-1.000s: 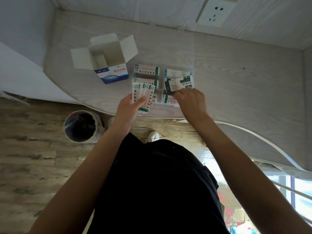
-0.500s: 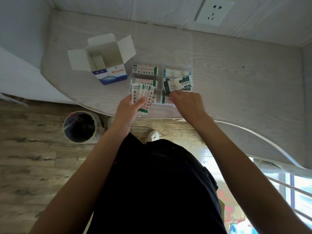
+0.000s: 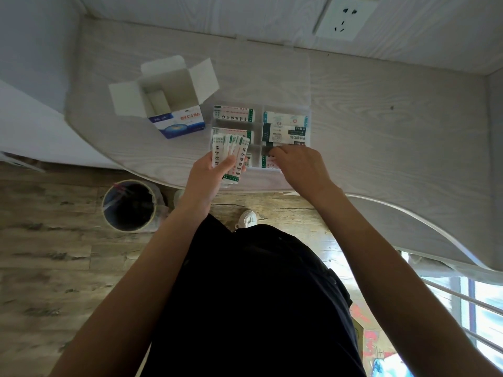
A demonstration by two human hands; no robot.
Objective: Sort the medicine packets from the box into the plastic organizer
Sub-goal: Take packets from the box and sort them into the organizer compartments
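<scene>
I grip a fan of packets (image 3: pixel 230 156) in my left hand (image 3: pixel 215 172) over the organizer (image 3: pixel 285 174) at the worktop's near edge, my right hand (image 3: pixel 296 165) pinching one into a right-hand compartment, so next comes releasing it and drawing another; the box (image 3: pixel 174 104) looks emptied.

Light level: dim and flat indoors, greyish on the table (image 3: pixel 381 137).
Source: daylight from the window (image 3: pixel 484 308) at lower right, blown out white.
Glare: bright patch on the floor (image 3: pixel 343 270) beside the window.
Shadows: soft; the dark clothing (image 3: pixel 253 308) shows almost no detail.
Distortion: strong wide-angle bending, table edge and walls curved.
Sharpness: centre fairly clear, small print soft; edges smeared.
</scene>
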